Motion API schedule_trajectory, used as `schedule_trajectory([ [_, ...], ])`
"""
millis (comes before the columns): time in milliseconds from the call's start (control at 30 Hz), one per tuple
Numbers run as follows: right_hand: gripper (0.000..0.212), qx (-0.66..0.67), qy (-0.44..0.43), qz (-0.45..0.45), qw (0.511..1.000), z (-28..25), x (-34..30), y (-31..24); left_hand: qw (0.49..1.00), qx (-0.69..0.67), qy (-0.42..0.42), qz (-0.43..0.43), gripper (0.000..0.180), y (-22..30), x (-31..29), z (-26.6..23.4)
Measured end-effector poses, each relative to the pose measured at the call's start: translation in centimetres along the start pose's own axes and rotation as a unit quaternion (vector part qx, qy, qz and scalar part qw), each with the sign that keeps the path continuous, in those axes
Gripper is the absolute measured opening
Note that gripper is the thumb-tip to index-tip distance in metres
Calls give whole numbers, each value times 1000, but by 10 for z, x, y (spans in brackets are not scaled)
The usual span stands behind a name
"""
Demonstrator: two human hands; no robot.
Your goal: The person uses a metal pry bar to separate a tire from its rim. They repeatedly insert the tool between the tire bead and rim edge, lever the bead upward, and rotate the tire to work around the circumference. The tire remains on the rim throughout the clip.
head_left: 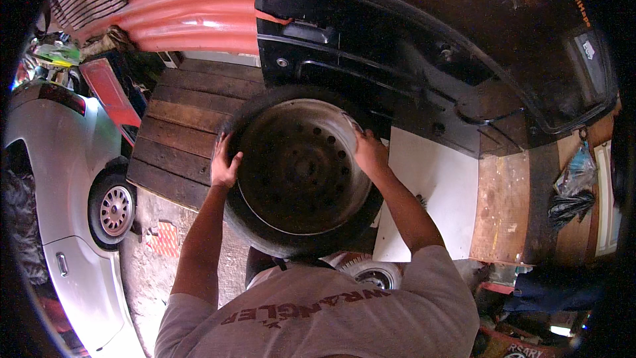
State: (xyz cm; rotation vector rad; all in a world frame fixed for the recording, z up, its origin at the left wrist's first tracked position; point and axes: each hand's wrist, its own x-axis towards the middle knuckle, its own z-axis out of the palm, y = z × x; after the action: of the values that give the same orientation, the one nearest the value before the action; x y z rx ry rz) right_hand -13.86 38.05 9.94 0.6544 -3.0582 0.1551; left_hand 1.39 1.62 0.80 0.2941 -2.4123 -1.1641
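Observation:
A car wheel (298, 179) with a dusty steel rim and a black tire (245, 222) is between my two hands, in front of my chest. Small round holes ring the rim's centre. My left hand (226, 164) is closed on the tire's left side, with the thumb on the near face and the fingertips partly hidden. On the upper right, my right hand (370, 152) grips the wheel where tire and rim meet; some of its fingers are out of sight. Whether the wheel's lower edge rests on anything cannot be seen.
Wooden planks (182, 116) form a platform behind the wheel. A large black vehicle panel (371, 59) leans at the far right, above a white board (434, 192). A silver car (73, 166) stands at left. Another wheel (374, 273) lies low, near my body.

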Motion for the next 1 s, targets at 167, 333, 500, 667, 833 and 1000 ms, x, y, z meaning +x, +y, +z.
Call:
schedule_trajectory([
  [167, 46, -31, -26, -15, 999, 3, 10, 4, 1000, -11, -10, -13, 66, -1, 2, 0],
  [333, 47, -26, -3, -5, 1000, 2, -35, 35, 1000, -20, 2, -17, 66, -3, -1, -3],
  [500, 50, 2, -23, 14, 1000, 7, -8, 14, 1000, -15, 7, -13, 66, -9, 2, 2],
  [667, 52, 22, -53, 18, 998, -13, 11, -13, 999, -45, 8, 0, 67, -7, 1, 0],
  [833, 43, -22, -27, 10, 999, -4, -25, 23, 999, -43, 14, 3, 66, -11, 1, 0],
  [1000, 55, 22, 4, 6, 1000, 13, -12, 25, 999, -45, 14, -5, 66, 1, 4, 2],
])
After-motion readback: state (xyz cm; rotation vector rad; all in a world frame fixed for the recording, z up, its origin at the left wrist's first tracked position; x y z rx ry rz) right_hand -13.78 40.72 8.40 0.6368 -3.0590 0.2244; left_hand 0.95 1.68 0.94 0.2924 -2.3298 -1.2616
